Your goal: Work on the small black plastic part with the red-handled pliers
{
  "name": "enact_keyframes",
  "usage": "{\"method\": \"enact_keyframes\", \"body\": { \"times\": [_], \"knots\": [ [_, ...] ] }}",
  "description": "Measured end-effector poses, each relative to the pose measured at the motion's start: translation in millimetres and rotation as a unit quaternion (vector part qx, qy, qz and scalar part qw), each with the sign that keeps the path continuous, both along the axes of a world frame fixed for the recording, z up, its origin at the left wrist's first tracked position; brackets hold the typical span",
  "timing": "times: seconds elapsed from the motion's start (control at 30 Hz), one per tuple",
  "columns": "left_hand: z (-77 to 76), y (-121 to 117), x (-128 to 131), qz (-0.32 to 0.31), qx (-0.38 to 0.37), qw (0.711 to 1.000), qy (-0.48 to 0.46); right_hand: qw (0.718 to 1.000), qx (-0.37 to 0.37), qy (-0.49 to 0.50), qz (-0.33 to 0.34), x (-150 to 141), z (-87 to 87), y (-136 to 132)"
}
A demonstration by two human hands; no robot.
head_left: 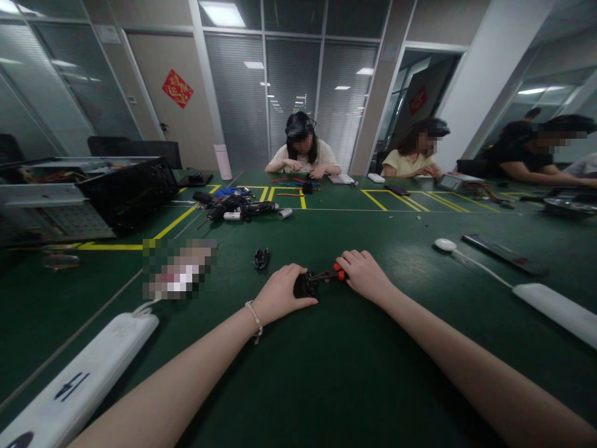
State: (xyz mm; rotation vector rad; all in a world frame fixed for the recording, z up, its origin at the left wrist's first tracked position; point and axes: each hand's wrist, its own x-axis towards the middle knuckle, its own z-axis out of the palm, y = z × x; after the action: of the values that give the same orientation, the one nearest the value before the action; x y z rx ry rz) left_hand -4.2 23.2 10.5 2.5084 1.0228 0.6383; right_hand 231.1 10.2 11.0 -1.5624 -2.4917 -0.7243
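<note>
On the green table, my left hand (282,291) grips a small black part (305,287) between thumb and fingers; its exact kind is too dark to tell. My right hand (365,271) is closed around the red handles of a pair of pliers (332,274). The dark jaws of the pliers point left and touch the black part; whether they pinch it cannot be made out. A second small black component (261,258) lies just beyond my left hand, apart from it.
Farther off lies a pile of black tools and cables (237,205). A computer case (93,193) stands at the left. White power strips (84,379) flank my arms, with a white mouse-shaped object (445,245) at right. Several people sit across the table.
</note>
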Motion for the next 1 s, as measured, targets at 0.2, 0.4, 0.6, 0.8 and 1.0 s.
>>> {"method": "enact_keyframes", "body": {
  "times": [0.2,0.4,0.6,0.8,1.0],
  "knots": [
    [-1.0,1.0,-0.2,-0.003,0.003,1.0,0.0,1.0,-0.001,0.008,-0.002,1.2,2.2,-0.5],
    [-0.2,0.7,-1.0,-0.001,-0.002,1.0,0.005,1.0,0.013,0.017,0.012,1.5,1.2,-0.2],
    [-0.2,1.2,0.0,0.0,0.004,1.0,0.003,0.999,-0.003,0.031,0.028,2.8,-2.2,3.7],
    [-0.5,0.8,-0.4,0.002,0.005,1.0,0.005,0.999,-0.009,0.038,0.024,3.7,-3.6,5.5],
    [-1.0,1.7,-0.8,0.001,-0.001,1.0,0.003,0.999,-0.002,0.035,0.026,3.8,-2.4,3.6]
  ]
}}
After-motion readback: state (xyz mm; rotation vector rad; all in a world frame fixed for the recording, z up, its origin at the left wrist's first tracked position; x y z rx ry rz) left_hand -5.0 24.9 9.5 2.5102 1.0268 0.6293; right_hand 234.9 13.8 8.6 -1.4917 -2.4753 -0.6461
